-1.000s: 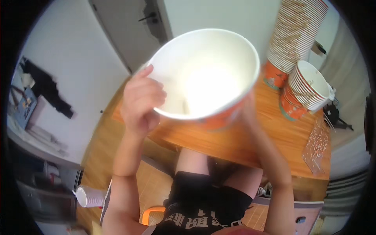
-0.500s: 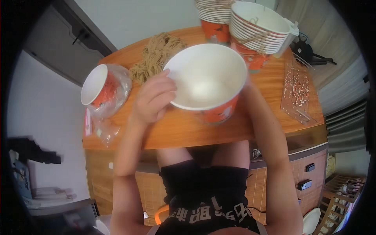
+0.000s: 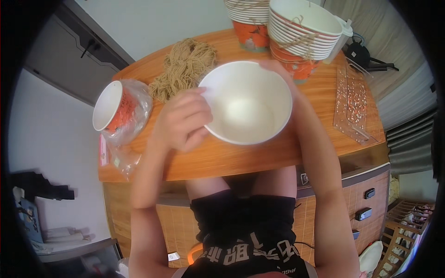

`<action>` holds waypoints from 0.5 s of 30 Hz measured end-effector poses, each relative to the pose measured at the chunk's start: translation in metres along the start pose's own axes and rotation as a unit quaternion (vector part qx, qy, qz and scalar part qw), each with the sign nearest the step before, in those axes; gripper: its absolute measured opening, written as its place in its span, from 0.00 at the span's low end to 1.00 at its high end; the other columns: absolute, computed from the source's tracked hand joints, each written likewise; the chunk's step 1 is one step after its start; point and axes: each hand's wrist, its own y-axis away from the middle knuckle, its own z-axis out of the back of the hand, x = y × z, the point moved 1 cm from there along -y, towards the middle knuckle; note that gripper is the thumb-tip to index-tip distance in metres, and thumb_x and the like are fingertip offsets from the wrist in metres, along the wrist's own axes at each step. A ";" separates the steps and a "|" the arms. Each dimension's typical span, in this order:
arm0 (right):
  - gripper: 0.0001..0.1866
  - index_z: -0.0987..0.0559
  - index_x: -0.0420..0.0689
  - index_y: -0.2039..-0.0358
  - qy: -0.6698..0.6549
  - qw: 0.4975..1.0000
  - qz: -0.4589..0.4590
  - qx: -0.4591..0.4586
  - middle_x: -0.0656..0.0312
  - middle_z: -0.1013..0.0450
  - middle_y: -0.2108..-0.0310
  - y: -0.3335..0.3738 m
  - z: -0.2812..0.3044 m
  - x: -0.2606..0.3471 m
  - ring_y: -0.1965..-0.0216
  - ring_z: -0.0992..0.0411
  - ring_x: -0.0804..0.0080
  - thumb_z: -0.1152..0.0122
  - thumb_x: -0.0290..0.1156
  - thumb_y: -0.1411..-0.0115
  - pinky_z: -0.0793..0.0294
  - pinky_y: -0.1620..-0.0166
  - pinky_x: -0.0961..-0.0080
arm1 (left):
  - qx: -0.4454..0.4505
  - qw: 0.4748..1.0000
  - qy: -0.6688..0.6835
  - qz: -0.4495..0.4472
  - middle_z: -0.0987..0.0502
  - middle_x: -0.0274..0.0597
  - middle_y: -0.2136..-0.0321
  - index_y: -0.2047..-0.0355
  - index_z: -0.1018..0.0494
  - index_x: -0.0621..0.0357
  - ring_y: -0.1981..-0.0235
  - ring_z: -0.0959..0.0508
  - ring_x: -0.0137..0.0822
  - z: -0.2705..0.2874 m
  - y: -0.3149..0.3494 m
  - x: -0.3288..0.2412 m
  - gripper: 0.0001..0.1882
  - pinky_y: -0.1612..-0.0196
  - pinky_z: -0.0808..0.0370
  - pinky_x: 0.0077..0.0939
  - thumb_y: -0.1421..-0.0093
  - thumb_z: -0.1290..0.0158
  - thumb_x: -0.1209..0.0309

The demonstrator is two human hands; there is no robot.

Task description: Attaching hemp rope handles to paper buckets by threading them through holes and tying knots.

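A cup (image 3: 113,109) in a clear bag is lying on the table (image 3: 241,157) by some string (image 3: 183,67). The left hand (image 3: 183,120) is pinching the white bowl's (image 3: 248,102) rim, fingers curled together. The right hand (image 3: 278,69) is touching the far rim; I cannot tell about its fingers. Bowl stacks (image 3: 301,34) are standing behind.

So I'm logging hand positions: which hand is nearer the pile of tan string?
Left. The left hand grips the white bowl just below the string pile; the right hand is across the bowl.
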 end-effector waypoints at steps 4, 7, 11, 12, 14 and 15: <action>0.25 0.24 0.38 0.43 0.070 0.996 0.053 0.029 0.56 0.23 0.50 -0.008 0.010 -0.008 0.50 0.24 0.69 0.51 0.41 0.34 0.24 0.47 0.71 | 0.011 0.989 0.093 0.115 0.22 0.46 0.68 0.70 0.23 0.60 0.63 0.21 0.48 0.012 -0.021 0.002 0.07 0.49 0.23 0.43 0.48 0.39 0.72; 0.24 0.24 0.37 0.44 0.068 0.997 0.020 0.031 0.56 0.23 0.50 -0.010 0.007 -0.015 0.51 0.23 0.69 0.50 0.39 0.35 0.24 0.47 0.71 | -0.045 0.976 0.050 0.207 0.21 0.47 0.64 0.68 0.24 0.58 0.60 0.21 0.51 0.010 -0.049 0.001 0.10 0.54 0.25 0.39 0.49 0.36 0.70; 0.25 0.23 0.36 0.46 0.066 0.997 0.034 0.034 0.55 0.22 0.51 -0.013 0.012 -0.021 0.52 0.23 0.70 0.50 0.40 0.35 0.24 0.48 0.72 | 0.022 0.973 -0.077 0.216 0.22 0.46 0.65 0.67 0.27 0.57 0.60 0.22 0.52 0.000 -0.058 0.007 0.11 0.58 0.25 0.44 0.48 0.37 0.71; 0.25 0.23 0.35 0.46 0.062 0.997 0.027 0.022 0.54 0.22 0.52 -0.012 0.011 -0.022 0.53 0.23 0.71 0.50 0.40 0.36 0.24 0.49 0.72 | 0.036 0.964 -0.061 0.257 0.22 0.45 0.66 0.68 0.28 0.57 0.60 0.21 0.53 -0.002 -0.056 0.009 0.10 0.60 0.25 0.45 0.47 0.38 0.71; 0.24 0.23 0.35 0.47 0.077 0.995 0.038 0.041 0.55 0.22 0.53 -0.013 0.007 -0.021 0.54 0.23 0.72 0.51 0.39 0.36 0.24 0.50 0.73 | 0.058 0.957 -0.063 0.278 0.22 0.45 0.66 0.67 0.28 0.56 0.61 0.21 0.53 -0.001 -0.055 0.014 0.09 0.61 0.25 0.45 0.46 0.39 0.71; 0.24 0.22 0.34 0.47 0.092 0.993 0.049 0.062 0.56 0.21 0.55 -0.013 0.005 -0.021 0.55 0.23 0.72 0.51 0.39 0.36 0.24 0.51 0.74 | 0.081 0.949 -0.066 0.299 0.21 0.45 0.67 0.66 0.27 0.54 0.62 0.20 0.52 -0.002 -0.054 0.017 0.09 0.63 0.25 0.46 0.46 0.40 0.71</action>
